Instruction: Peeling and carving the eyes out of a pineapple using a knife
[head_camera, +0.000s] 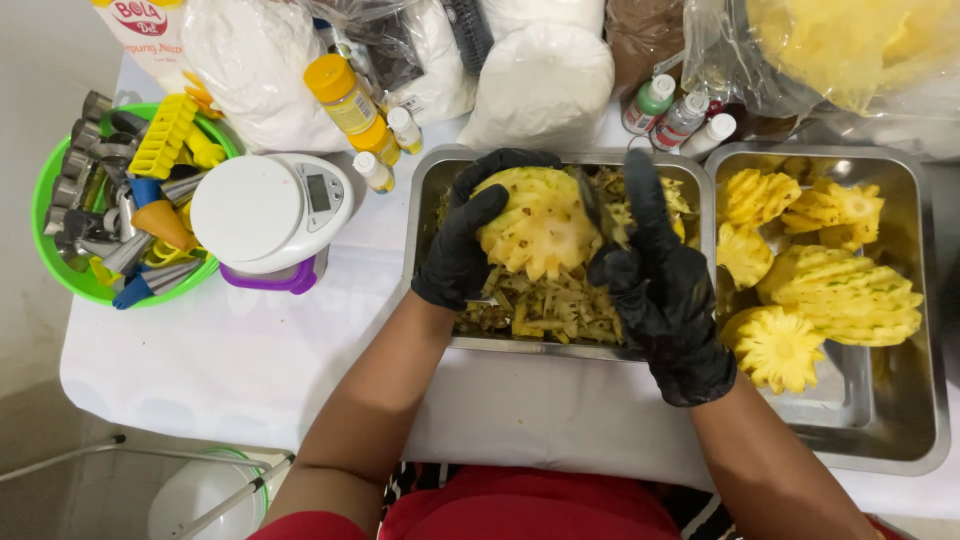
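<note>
A peeled pineapple (540, 222), likely heavy and slippery, is gripped around its side by the gloved left hand (462, 245) above a scrap-filled tray (425, 195), the right hand (655, 275) closed on a knife (592, 203) beside it.

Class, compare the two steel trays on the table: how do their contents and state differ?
The left tray holds loose peel strips; the right tray holds whole peeled pineapples. Both gloved hands, left hand and right hand, work a pineapple over the left tray; nothing touches the right tray. Both are rectangular, shiny steel, side by side.
</note>
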